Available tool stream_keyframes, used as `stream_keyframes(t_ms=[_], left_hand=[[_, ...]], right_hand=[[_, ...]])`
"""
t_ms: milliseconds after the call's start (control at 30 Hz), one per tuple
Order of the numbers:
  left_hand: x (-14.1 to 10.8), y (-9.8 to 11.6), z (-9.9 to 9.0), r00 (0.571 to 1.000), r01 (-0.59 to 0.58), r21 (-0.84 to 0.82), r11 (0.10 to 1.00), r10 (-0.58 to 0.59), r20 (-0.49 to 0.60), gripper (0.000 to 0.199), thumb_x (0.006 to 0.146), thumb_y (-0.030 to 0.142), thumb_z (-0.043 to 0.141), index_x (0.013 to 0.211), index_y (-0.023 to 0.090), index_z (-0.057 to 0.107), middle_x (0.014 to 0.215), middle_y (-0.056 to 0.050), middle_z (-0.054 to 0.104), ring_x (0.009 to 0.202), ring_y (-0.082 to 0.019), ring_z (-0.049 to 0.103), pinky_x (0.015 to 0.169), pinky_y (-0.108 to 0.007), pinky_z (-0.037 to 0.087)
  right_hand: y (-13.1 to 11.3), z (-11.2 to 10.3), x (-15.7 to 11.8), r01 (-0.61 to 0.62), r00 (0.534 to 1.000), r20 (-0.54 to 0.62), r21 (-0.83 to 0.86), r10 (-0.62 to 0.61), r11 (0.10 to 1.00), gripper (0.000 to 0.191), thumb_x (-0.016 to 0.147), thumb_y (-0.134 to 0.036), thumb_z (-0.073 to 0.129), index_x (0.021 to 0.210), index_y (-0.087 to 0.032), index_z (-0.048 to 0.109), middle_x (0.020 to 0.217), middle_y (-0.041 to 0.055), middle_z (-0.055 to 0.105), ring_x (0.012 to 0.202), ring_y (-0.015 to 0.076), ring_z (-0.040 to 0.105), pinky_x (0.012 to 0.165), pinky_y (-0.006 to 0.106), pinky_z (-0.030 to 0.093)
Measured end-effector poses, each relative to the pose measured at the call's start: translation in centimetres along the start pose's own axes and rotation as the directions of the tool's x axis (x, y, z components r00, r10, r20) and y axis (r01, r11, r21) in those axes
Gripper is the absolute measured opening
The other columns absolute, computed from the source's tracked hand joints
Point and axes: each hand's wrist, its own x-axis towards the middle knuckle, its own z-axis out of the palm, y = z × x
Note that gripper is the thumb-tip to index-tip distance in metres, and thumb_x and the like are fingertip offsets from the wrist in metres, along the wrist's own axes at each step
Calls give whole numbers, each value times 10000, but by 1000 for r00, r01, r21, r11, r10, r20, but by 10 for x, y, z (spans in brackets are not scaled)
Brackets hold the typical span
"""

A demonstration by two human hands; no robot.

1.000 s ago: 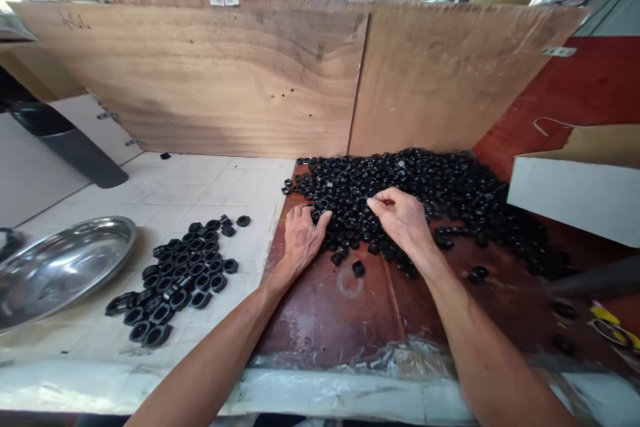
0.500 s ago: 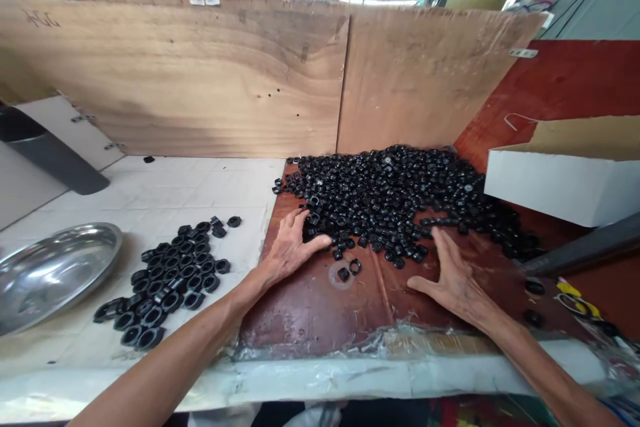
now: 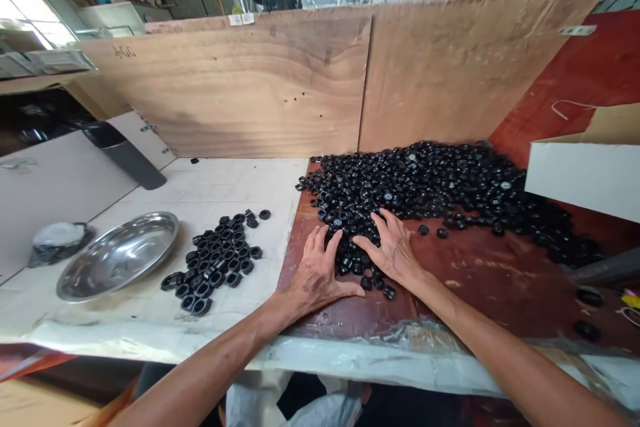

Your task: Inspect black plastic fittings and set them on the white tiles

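Note:
A large heap of small black ring-like plastic parts [image 3: 425, 180] lies on the reddish-brown board [image 3: 470, 280]. My left hand [image 3: 320, 270] rests at the heap's near left edge, fingers apart, thumb stretched to the right along the board. Across from it, my right hand [image 3: 393, 247] touches the parts with fingers spread. Several loose black parts sit between the two hands, some near the left thumb. On the white surface to the left is a smaller cluster of black rings [image 3: 215, 260], mostly standing with their openings showing.
A shallow steel bowl [image 3: 120, 257] stands tilted left of the cluster. Behind it lean a dark grey cylinder [image 3: 130, 157] and a white side panel. A plywood wall [image 3: 250, 87] closes off the back. At right are a white cardboard box [image 3: 585, 173] and a grey bar.
My right hand has moved left, close to my left hand, sweeping some parts along. My left hand has come nearer the front edge. The view has turned left.

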Motion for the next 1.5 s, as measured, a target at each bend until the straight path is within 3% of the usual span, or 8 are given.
stream_keyframes(t_ms=[333,467,567,733,933,1100,1267,1500], left_hand=[[3,3,-4,992,105,11,994,-104,-71,1170,582,789,767,1485,190,325,1526,-266,314,1457,-505,273,1127,-728,309],[-3,11,-21,993,7,-26,1000,-10,-121,772,795,616,718,1377,184,449,1436,-225,429,1348,-415,421,1080,-632,404],[-6,18,-29,991,-115,-78,990,109,-73,322,921,399,615,1159,187,565,1104,-136,616,1023,-282,591,885,-464,519],[-7,23,-22,969,-239,-27,971,240,66,189,968,316,521,1089,185,587,874,-74,634,826,-229,608,705,-369,511],[-4,22,-20,990,-140,-31,990,141,5,162,956,246,512,1073,196,613,920,-80,656,833,-215,637,728,-347,532],[-3,10,-36,980,111,-232,966,-145,-135,195,914,153,452,983,202,628,870,-38,660,790,-169,645,741,-297,528],[3,1,-57,893,408,-420,810,-451,-1,241,871,135,431,855,196,664,653,25,607,583,-126,561,573,-242,451],[-2,7,-50,982,120,-215,969,-85,168,191,889,248,610,1054,189,687,817,-27,696,724,-175,653,676,-287,517]], right_hand=[[-16,-24,21,-6,996,-90,124,17,992,314,952,-463,557,1052,-188,670,1278,151,616,1215,314,552,1056,496,410],[-27,-78,-15,31,970,225,276,-96,961,222,879,-408,688,873,-227,560,946,39,608,682,160,572,644,305,489],[-34,-92,-51,55,868,464,260,-175,964,174,850,-280,718,941,-232,577,956,23,594,704,156,571,651,293,477],[-20,-66,-62,82,905,388,251,-178,964,92,953,-200,514,935,-205,604,921,56,604,848,204,616,780,336,488],[-29,-76,-24,79,912,382,193,-149,978,85,842,-164,541,833,-213,610,845,31,622,690,173,566,643,292,416],[-65,-80,-2,3,679,695,318,-235,948,193,756,-154,573,850,-240,718,692,-6,669,602,157,551,561,255,343],[-66,-60,28,-85,627,748,342,-217,936,153,694,-135,593,724,-214,721,654,7,694,612,172,585,540,246,353],[-53,-66,33,-253,649,737,442,-187,861,140,855,-271,582,870,-194,697,637,-14,678,598,159,605,561,236,401]])
